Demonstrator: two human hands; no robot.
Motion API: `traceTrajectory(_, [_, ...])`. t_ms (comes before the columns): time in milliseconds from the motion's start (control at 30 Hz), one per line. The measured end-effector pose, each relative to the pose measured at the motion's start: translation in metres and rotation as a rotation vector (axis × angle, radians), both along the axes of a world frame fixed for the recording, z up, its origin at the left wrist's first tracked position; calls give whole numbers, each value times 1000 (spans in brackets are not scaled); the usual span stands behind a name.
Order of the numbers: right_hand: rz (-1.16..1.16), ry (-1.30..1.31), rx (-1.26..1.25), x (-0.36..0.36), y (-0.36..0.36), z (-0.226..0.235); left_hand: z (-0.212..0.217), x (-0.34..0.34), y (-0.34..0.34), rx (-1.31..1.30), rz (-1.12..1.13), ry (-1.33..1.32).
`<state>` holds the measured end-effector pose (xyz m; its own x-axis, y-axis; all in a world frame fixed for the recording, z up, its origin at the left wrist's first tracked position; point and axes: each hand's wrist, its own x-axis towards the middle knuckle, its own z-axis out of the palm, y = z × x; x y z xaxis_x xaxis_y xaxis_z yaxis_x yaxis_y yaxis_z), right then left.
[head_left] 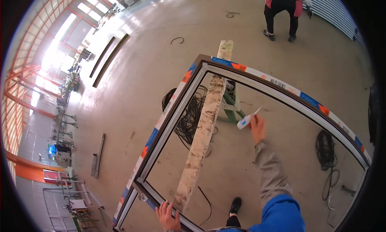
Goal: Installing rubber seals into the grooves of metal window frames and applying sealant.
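A large window frame lies before me, with dark profiles and white, blue and orange protective film along its outer sides. Beneath it runs a stained wooden beam, borne at the far end by a green metal stand. My right hand is closed around a small white bottle with a thin pointed nozzle, held above the opening of the frame. The near bar of the frame is under my left hand, whose fingers lie stretched out on it. That hand holds nothing.
Coils of black cable lie on the floor left of the beam, and another black coil is at the right. A person bends over at the far right near corrugated sheets. Long metal profiles rest on the floor, far left.
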<state>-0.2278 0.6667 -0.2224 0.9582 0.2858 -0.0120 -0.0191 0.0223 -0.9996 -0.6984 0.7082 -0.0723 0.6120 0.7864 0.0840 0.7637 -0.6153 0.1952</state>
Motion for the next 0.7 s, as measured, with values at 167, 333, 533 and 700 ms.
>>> traceTrajectory(167, [362, -70, -101, -114, -41, 134, 0, -11, -2, -18, 21, -80])
traceTrajectory(333, [750, 90, -6, -220, -59, 238, 12, -20, -1, -62, -46, -198])
traceTrajectory(533, [1029, 69, -71, -337, -32, 280, 79, -35, -19, -735, -86, -933])
traceTrajectory(700, [1028, 32, -113, -427, -15, 283, 99, -92, -29, -1258, 133, -1323])
